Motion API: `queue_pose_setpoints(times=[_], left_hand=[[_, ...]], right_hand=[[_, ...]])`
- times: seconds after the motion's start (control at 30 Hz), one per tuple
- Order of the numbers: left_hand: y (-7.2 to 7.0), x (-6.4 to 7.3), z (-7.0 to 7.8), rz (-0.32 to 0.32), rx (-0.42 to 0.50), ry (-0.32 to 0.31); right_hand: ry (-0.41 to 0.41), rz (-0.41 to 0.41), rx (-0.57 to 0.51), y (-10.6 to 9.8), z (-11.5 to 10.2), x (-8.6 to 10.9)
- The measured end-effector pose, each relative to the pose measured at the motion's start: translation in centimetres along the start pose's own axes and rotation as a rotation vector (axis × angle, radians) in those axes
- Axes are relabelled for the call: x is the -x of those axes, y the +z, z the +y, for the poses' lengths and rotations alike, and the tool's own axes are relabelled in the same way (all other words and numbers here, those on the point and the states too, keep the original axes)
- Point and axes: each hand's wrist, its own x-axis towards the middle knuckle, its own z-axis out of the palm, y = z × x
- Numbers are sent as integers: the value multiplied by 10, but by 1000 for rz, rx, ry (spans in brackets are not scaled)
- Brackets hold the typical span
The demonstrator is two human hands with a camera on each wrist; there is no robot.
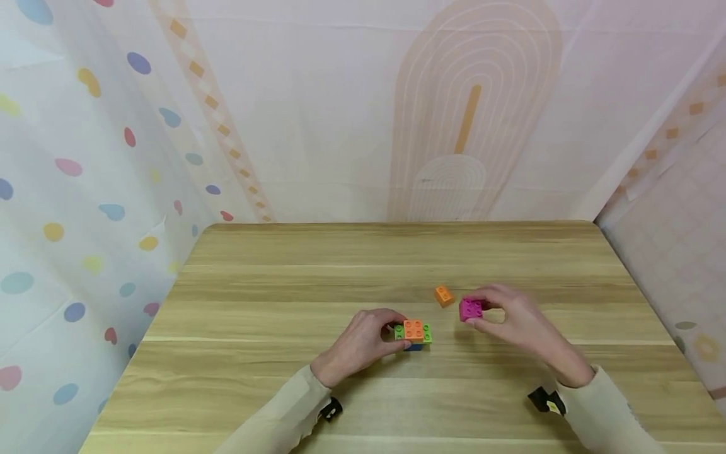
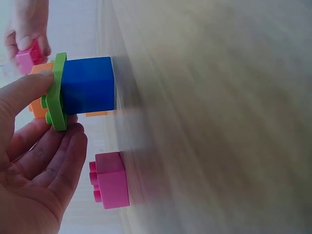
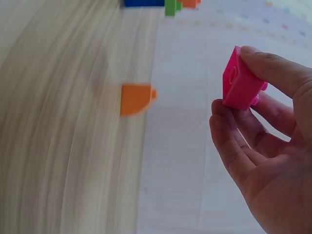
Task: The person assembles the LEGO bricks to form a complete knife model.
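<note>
My left hand (image 1: 363,340) grips a small stack of toy bricks, thumb on the near side and fingers behind. The stack has a blue brick (image 2: 87,85) at the bottom, a wider green plate (image 2: 57,92) over it and an orange brick (image 1: 413,330) on top. To the right, my right hand (image 1: 518,321) pinches a magenta brick (image 3: 242,83) between thumb and fingertips, raised above the table. Its studs face up in the head view. A small orange brick with a curved side (image 3: 135,99) lies between the hands, a little farther back.
Another pink brick (image 2: 112,180) stands on the table beside my left fingers; in the head view the left hand hides it. The wood-grain table (image 1: 255,271) meets a patterned cloth (image 1: 317,126) at its back edge. A dark wrist strap (image 1: 331,410) shows at the left sleeve.
</note>
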Motion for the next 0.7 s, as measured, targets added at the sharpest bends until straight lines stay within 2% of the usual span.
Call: queue_pose_setpoints(times=[0.3, 0.7], left_hand=[[0, 1, -1, -3, -10, 11], [0, -3, -3, -21, -31, 32]], right_hand=[[-93, 1, -77, 21, -19, -6], [-116, -25, -116, 41, -33, -14]])
